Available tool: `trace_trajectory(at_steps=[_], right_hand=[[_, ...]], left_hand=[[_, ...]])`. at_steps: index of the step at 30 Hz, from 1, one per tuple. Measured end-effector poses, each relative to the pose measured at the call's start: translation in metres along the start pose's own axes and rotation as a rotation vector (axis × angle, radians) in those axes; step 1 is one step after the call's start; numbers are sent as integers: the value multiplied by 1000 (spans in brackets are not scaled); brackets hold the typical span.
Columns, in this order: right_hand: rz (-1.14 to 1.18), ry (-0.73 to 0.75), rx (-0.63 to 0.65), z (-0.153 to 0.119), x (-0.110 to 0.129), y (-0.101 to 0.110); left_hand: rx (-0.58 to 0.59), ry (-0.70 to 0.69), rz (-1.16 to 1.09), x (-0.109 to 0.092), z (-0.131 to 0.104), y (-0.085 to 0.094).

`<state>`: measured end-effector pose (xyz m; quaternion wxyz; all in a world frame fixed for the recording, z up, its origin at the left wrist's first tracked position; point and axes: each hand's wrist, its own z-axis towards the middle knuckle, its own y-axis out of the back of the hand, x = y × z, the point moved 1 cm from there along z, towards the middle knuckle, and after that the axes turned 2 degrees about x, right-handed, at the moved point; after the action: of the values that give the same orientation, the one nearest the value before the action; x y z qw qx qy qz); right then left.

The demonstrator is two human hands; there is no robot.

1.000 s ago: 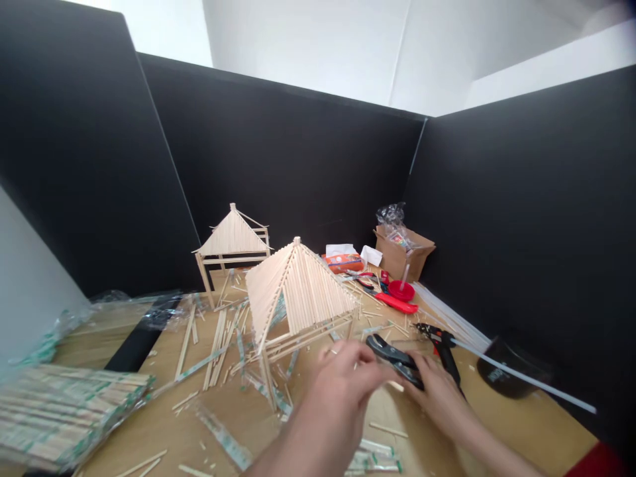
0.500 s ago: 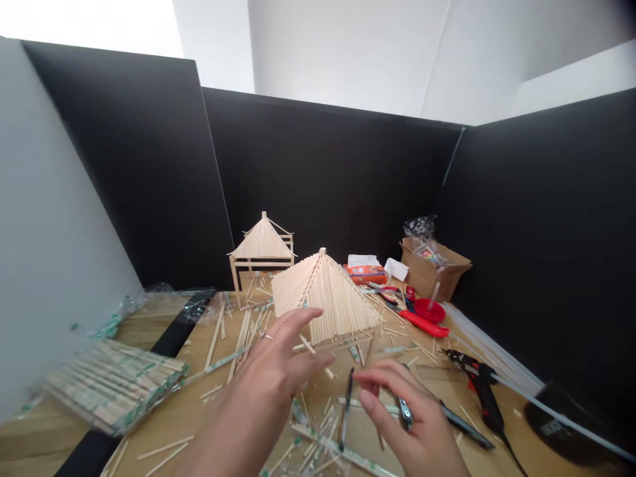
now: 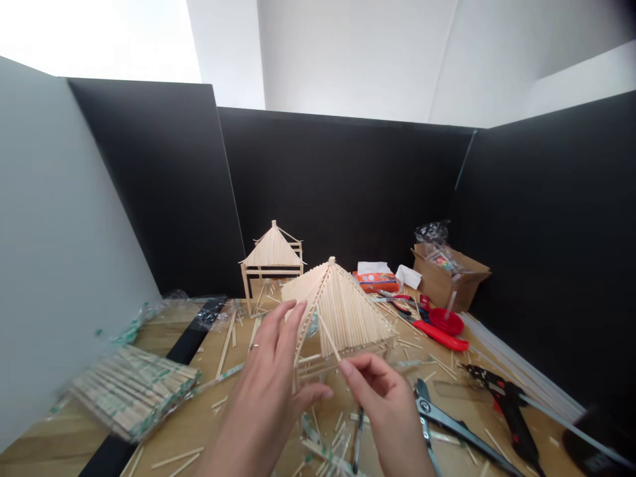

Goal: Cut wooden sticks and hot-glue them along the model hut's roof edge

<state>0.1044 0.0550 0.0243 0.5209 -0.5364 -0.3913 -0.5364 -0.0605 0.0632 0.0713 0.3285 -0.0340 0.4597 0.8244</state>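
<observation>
A model pavilion (image 3: 350,311) of thin wooden sticks stands before me, its roof sloping down from a short peak. The near roof face has a gap on its left side. My right hand (image 3: 380,397) pinches the lower end of a wooden stick (image 3: 328,336), which slants up and left to that gap. My left hand (image 3: 273,371) is beside the roof's left edge, fingers stretched and thumb apart. Whether its fingertips touch the roof I cannot tell. Below my right hand lie grey-handled pliers (image 3: 457,424) and a dark pen-like tool (image 3: 358,437), partly hidden.
Behind stands a second stick pavilion (image 3: 273,252). Bagged sticks (image 3: 134,387) lie at left. On the right are a glue gun (image 3: 511,404), red-handled cutters (image 3: 440,334), a red dish (image 3: 446,321) and a cardboard box (image 3: 454,275). Loose sticks litter the table (image 3: 218,338).
My right hand has moved up toward the roof and now holds the stick, which was by my left thumb and fingers. My left hand has shifted toward the roof's left edge. The view has shifted slightly.
</observation>
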Motion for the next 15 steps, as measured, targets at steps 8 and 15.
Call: trace_trajectory(at_steps=[8, 15], right_hand=[[86, -37, 29, 2, -3, -12], [28, -52, 64, 6, -7, -14]], left_hand=[[24, 34, 70, -12, 6, -12], [53, 2, 86, -6, 6, -13]])
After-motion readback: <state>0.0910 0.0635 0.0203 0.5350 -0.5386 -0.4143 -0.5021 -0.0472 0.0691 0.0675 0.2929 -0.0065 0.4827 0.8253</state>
